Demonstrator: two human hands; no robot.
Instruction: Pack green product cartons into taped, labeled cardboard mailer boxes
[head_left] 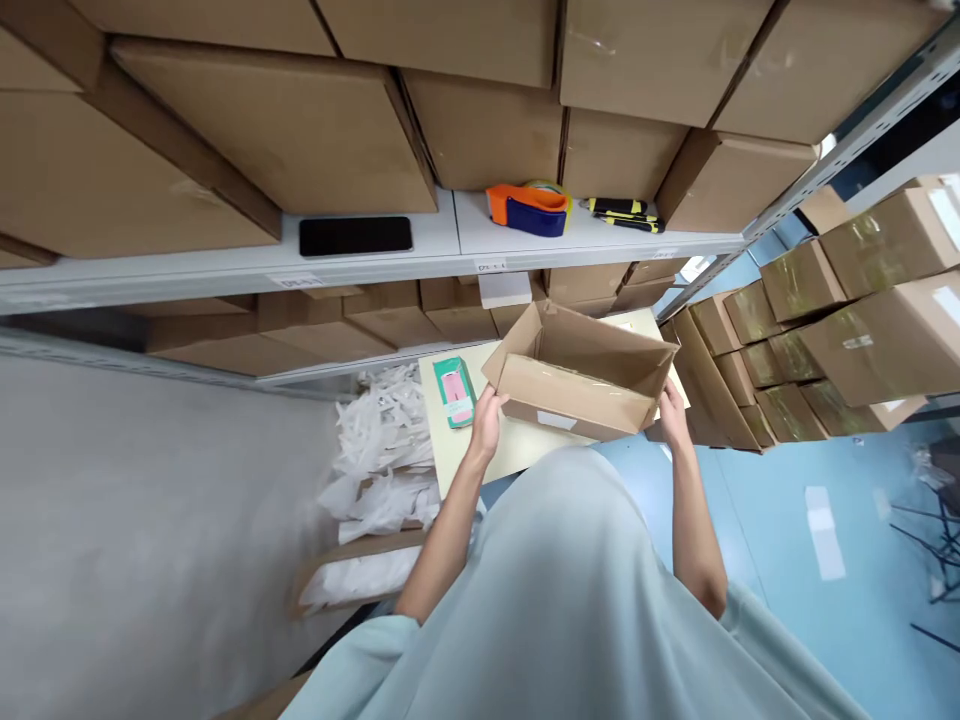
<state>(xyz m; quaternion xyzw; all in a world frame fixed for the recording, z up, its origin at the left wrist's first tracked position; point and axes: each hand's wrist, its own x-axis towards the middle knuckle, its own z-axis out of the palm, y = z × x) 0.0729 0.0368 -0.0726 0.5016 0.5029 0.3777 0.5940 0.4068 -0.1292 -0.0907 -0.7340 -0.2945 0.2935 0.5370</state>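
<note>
An open cardboard box [581, 395] is held between my two hands, tilted so that its open top shows a bare inside and a white label on its near side. My left hand [487, 420] grips its left end, fingers closed on the cardboard. At the opposite end my right hand [673, 410] is closed on the box's right edge, its fingers partly hidden. Under the box lies a pale yellow board or tabletop [448, 455]. A green and pink package [454, 391] rests on it, just left of my left hand.
On the shelf [247, 250] ahead lie a black phone [355, 236], an orange and blue tape dispenser [529, 210] and black-yellow cutters [626, 214]. Large cartons [300, 130] fill the shelves. White wrapping scraps [382, 430] heap at left. Taped boxes [795, 350] are stacked at right.
</note>
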